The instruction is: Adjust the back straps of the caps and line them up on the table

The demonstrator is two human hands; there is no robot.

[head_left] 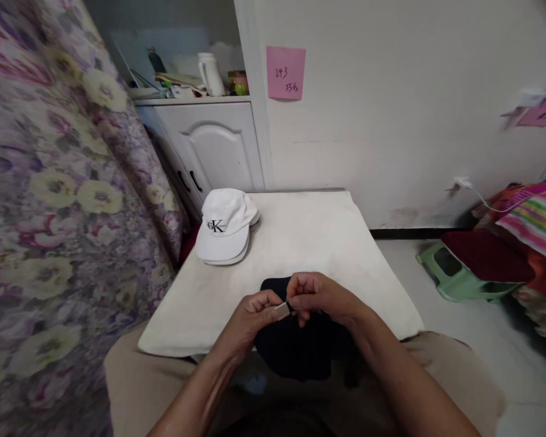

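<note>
A black cap lies at the near edge of the white table, hanging partly over my lap. My left hand and my right hand meet above it, both with fingers pinched. Between them sits a small pale tab, apparently the cap's strap or a label; I cannot tell which. A stack of white caps with a black logo rests at the table's far left, apart from both hands.
Floral fabric hangs close on the left. A white cupboard with clutter on top stands behind the table. A green stool with a dark red cushion and striped bedding are at the right. A pink note is stuck on the wall.
</note>
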